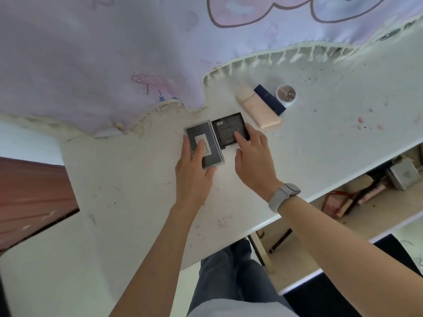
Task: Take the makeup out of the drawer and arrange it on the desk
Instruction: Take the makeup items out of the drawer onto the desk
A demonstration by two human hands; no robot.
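Two flat makeup palettes lie side by side on the white desk (137, 191). My left hand (194, 170) rests with straight fingers on the clear-edged grey palette (207, 138), thumb against its near edge. My right hand (254, 156), a grey watch on its wrist, presses straight fingers on the black square palette (226, 128). Further back lie a pale pink bottle (258, 106), a dark blue tube (270, 99) and a small round pot (286, 93). The open drawer (370, 202) at the lower right holds several more makeup items.
A lilac printed curtain with a fringed hem (114, 65) hangs over the back of the desk, close to the palettes. A reddish-brown surface (29, 195) lies at the left. My legs in jeans (229, 271) are below the desk edge.
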